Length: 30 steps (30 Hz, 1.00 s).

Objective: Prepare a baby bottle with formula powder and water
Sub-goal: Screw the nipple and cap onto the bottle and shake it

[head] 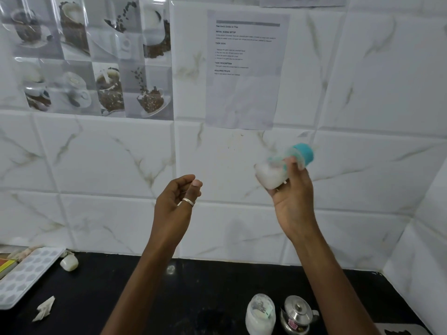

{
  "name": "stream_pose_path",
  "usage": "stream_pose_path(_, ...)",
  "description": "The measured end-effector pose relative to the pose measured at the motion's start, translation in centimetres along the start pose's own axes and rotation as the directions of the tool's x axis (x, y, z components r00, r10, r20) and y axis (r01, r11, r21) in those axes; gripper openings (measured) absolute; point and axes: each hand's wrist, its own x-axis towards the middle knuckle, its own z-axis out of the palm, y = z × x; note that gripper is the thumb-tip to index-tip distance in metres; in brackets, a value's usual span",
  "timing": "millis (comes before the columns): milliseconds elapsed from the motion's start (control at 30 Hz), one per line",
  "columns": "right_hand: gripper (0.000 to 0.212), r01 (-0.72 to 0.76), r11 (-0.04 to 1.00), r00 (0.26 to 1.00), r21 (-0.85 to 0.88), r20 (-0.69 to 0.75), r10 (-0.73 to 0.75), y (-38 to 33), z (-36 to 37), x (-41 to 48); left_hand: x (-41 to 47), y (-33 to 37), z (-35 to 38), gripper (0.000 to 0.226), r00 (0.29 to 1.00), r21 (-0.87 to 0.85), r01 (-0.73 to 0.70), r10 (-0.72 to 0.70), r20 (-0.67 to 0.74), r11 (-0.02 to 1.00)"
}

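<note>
I log: right hand [294, 201] grips the tilted, blurred baby bottle [273, 174]; left hand [173, 201] loosely curled, holding nothing.

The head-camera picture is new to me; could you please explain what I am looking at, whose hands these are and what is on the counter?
There is no machine here: a person wears one wide-angle camera on the head, looking forward and down at their own bare hands. The right hand grips a baby bottle with a teal cap. The bottle is tilted and has white contents inside; it is blurred, so it may be moving. The left hand holds nothing, its fingers loosely curled. Below, on the black counter, stand a jar with white contents and a small steel pot with its lid on. At the left lie a white tray and a crumpled paper scrap.
</note>
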Motion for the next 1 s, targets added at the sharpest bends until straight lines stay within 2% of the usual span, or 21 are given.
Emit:
stream_pose_path(67, 0.063, 0.001, 0.995, 1.0, -0.101, 0.025, 0.001, 0.4, -0.1, -0.2, 0.1, 0.0, -0.1, 0.05, 1.0, -0.001, 0.0, 0.0, -0.006, 1.0)
stream_pose_path(133, 0.082, -0.079, 0.934, 0.988, -0.348, 0.094, 0.119, 1.1, -0.3, -0.9, 0.1, 0.0, 0.0, 0.051, 1.0, -0.004, 0.002, -0.002, -0.007, 1.0)
stream_pose_path(167, 0.09, -0.099, 0.903, 0.98, -0.418, 0.117, 0.162, 1.5, -0.4, -1.2, 0.1, -0.1, 0.1, 0.051, 1.0, -0.005, 0.001, -0.001, -0.002, 1.0)
stream_pose_path(233, 0.096, -0.112, 0.897, 0.977, -0.427, 0.12, 0.179, 2.0, -0.8, -1.5, -0.1, -0.2, 0.2, 0.052, 1.0, -0.006, 0.0, 0.0, 0.007, 1.0)
stream_pose_path(300, 0.088, -0.1, 0.902, 0.979, -0.421, 0.122, 0.165, 2.2, -0.7, -1.7, -0.2, -0.3, 0.2, 0.052, 1.0, -0.009, -0.006, 0.006, 0.011, 1.0)
stream_pose_path(400, 0.065, -0.065, 0.864, 0.98, -0.499, 0.133, 0.15, 2.5, -0.7, -1.9, -0.3, -0.5, 0.2, 0.051, 1.0, -0.011, -0.008, 0.008, 0.005, 1.0)
stream_pose_path(533, 0.055, -0.044, 0.822, 0.98, -0.568, 0.136, 0.146, 3.1, -0.5, -2.6, -0.5, -1.0, 0.3, 0.05, 1.0, -0.007, 0.002, -0.002, 0.018, 1.0)
stream_pose_path(633, 0.057, -0.027, 0.802, 0.981, -0.597, 0.14, 0.137, 3.9, -0.5, -3.0, -0.8, -1.5, 0.6, 0.05, 0.999, 0.0, 0.014, -0.014, 0.032, 1.0)
stream_pose_path(733, 0.059, -0.018, 0.774, 0.98, -0.633, 0.141, 0.139, 4.6, -0.3, -3.5, -1.1, -2.4, 0.6, 0.033, 0.998, 0.009, 0.023, -0.023, 0.055, 1.0)
stream_pose_path(833, 0.051, -0.005, 0.739, 0.98, -0.674, 0.144, 0.138, 5.4, -0.2, -4.0, -1.4, -3.4, 0.7, 0.022, 0.995, 0.035, 0.015, -0.018, 0.102, 0.999)
stream_pose_path(1000, 0.055, 0.016, 0.69, 0.975, -0.724, 0.164, 0.15, 6.9, 0.0, -5.0, -2.2, -4.8, 0.6, 0.034, 0.976, 0.098, -0.015, -0.007, 0.22, 0.995)
